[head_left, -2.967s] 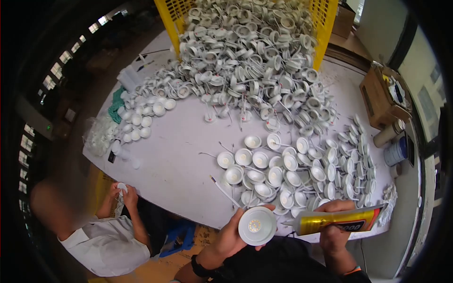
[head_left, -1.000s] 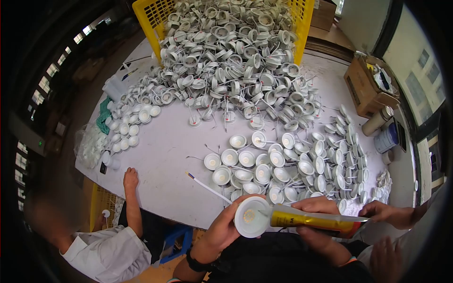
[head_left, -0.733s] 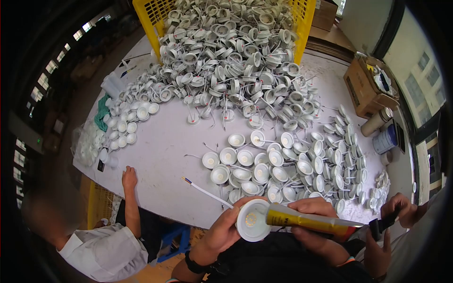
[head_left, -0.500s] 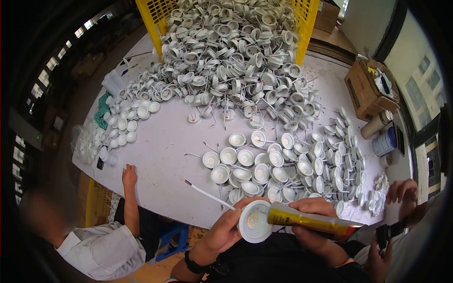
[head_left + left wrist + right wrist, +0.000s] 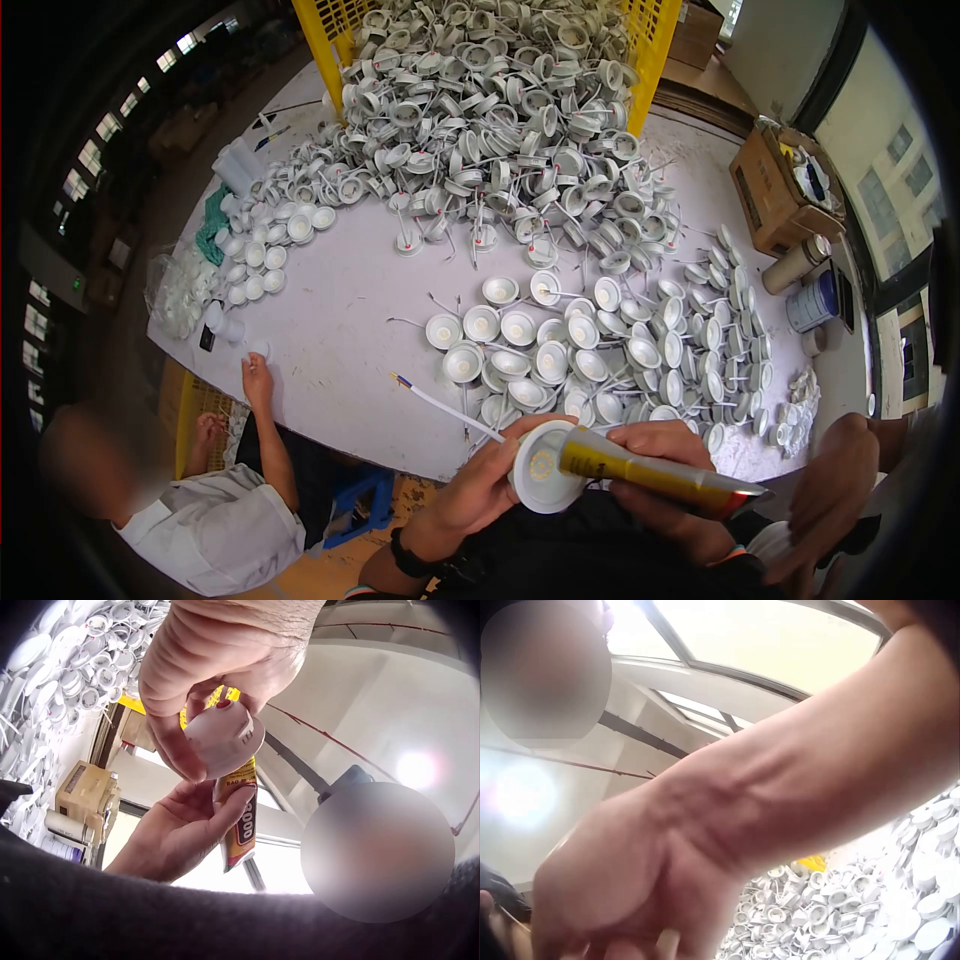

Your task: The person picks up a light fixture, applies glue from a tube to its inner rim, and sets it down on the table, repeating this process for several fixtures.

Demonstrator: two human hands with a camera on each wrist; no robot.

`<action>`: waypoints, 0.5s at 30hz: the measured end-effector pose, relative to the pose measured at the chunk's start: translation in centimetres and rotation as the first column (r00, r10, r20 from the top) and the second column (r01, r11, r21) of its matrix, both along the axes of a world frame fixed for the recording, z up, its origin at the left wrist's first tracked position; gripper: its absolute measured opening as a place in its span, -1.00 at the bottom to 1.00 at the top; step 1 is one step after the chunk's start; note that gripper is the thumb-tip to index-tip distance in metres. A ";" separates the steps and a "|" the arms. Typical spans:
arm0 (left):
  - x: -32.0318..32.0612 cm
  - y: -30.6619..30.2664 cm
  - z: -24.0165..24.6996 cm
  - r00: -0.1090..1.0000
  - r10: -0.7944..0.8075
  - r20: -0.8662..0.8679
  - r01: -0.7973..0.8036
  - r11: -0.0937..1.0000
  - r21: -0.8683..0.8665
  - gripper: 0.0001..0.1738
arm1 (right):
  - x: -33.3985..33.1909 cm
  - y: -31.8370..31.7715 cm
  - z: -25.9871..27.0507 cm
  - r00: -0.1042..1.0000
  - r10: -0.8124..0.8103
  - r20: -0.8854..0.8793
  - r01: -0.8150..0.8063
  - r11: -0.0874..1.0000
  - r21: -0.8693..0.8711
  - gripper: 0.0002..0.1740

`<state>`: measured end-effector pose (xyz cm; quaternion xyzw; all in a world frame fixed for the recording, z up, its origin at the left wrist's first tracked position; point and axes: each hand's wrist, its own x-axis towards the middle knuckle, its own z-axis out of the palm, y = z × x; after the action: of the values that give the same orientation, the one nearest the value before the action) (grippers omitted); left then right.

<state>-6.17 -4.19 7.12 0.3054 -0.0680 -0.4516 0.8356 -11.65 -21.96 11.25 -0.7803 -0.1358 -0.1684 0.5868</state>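
Note:
My left hand (image 5: 478, 492) grips a white round downlight (image 5: 538, 488) by its side, its open face with small LED dots turned toward the head camera. A white cable (image 5: 450, 410) with bared coloured ends sticks out behind the lamp, over the table. My right hand (image 5: 665, 440) grips a yellow glue tube (image 5: 635, 468), whose front end overlaps the lamp's rim; the nozzle is hidden in the head view. In the left wrist view the lamp's back (image 5: 225, 742) faces the camera, with the tube (image 5: 241, 825) beyond it. The right wrist view shows mostly my right hand's back (image 5: 615, 870).
Many white lamps (image 5: 550, 362) lie on the table (image 5: 340, 330) in front of me. A heap of lamp housings spills from a yellow crate (image 5: 655, 60). A cardboard box (image 5: 785, 190) stands right. One person (image 5: 220, 520) sits left; another's hand (image 5: 835, 480) is close on the right.
The tube has moved left from beside the lamp to over its rim, and the lamp has tilted toward it. A person's hands have appeared at right. The left person's hand reached onto the table.

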 end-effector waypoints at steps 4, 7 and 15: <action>-0.1 -0.1 -0.5 0.999 0.043 -0.008 -0.042 0.999 0.011 -0.37 | 0.2 0.2 -0.2 0.995 -0.082 0.058 0.086 0.994 -0.070 -0.58; 0.0 0.2 -1.2 0.996 0.085 0.006 -0.084 0.996 -0.038 -0.37 | 0.8 0.4 -0.3 0.981 -0.152 0.124 0.166 0.979 -0.115 -0.62; 0.3 1.1 -0.5 0.977 0.198 0.079 -0.201 0.979 0.032 -0.39 | 1.2 -0.5 2.0 0.992 -0.108 0.059 0.120 0.953 -0.278 -0.70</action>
<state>-5.91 -3.08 6.63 0.3442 -0.0596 -0.3549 0.8672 -10.41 -22.47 13.23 -0.8585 -0.1257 -0.1977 0.4562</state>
